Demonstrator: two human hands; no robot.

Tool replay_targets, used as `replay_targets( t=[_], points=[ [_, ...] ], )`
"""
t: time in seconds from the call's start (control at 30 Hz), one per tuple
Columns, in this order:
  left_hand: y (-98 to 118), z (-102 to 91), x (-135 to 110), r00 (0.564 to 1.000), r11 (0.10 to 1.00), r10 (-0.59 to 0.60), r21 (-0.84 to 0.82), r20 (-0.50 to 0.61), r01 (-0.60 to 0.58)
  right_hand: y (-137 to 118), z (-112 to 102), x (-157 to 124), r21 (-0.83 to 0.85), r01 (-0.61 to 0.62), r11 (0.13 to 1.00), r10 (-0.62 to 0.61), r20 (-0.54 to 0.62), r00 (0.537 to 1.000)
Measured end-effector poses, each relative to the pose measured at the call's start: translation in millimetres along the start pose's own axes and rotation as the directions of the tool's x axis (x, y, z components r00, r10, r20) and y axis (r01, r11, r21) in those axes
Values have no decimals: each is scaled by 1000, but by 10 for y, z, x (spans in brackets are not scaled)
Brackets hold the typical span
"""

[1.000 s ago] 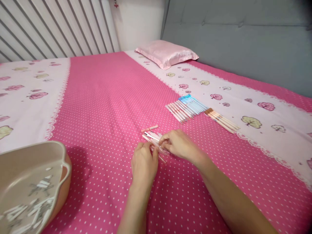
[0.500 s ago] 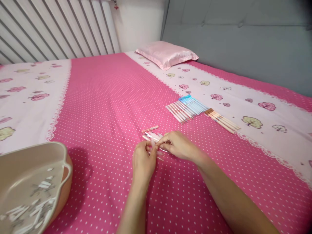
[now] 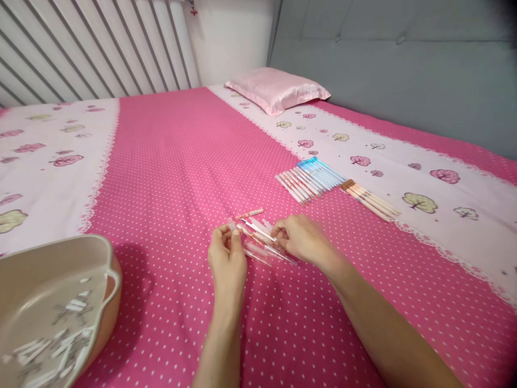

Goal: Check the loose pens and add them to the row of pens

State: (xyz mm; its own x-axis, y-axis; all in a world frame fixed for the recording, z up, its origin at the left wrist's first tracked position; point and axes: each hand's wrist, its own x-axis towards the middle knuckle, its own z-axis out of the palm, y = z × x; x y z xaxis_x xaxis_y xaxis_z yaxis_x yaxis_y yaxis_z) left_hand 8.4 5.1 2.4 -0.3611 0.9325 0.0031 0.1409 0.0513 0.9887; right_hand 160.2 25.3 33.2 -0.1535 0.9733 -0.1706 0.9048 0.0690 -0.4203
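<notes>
My left hand [image 3: 227,252] is closed on a pale pink, see-through pen part [image 3: 231,224], which sticks up between thumb and fingers. To its right lies a loose pile of pen parts [image 3: 258,233], with clear pink barrels and thin refills lying across each other. My right hand [image 3: 301,237] is at the right side of this pile, its fingers curled in a pinch. What those fingers hold, if anything, is hidden. Just beyond the pile, a single pink pen [image 3: 249,213] lies on the bedspread.
Further right lie rows of pink-and-white pens [image 3: 297,185], blue pens [image 3: 323,173] and cream pens with brown ends [image 3: 371,200]. A beige basin [image 3: 107,258] with small white and grey pieces stands at lower left. A pink pillow [image 3: 278,89] lies near the grey headboard [image 3: 388,70].
My hands were together over the pile and have moved apart. The left went left with the pale pink part; the right shifted slightly right. More of the pile shows between them.
</notes>
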Motion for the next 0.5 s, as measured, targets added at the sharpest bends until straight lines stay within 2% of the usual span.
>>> replay_targets(
  t=[0.3, 0.5],
  points=[
    [-3, 14, -2, 999, 999, 25, -28, 21, -24, -84, 34, -50, -241, -4, 970, 8, 16, 1000],
    [26, 19, -16, 999, 999, 28, -16, 29, -28, -100, 40, -55, -248, -15, 969, 19, 13, 1000]
  ],
)
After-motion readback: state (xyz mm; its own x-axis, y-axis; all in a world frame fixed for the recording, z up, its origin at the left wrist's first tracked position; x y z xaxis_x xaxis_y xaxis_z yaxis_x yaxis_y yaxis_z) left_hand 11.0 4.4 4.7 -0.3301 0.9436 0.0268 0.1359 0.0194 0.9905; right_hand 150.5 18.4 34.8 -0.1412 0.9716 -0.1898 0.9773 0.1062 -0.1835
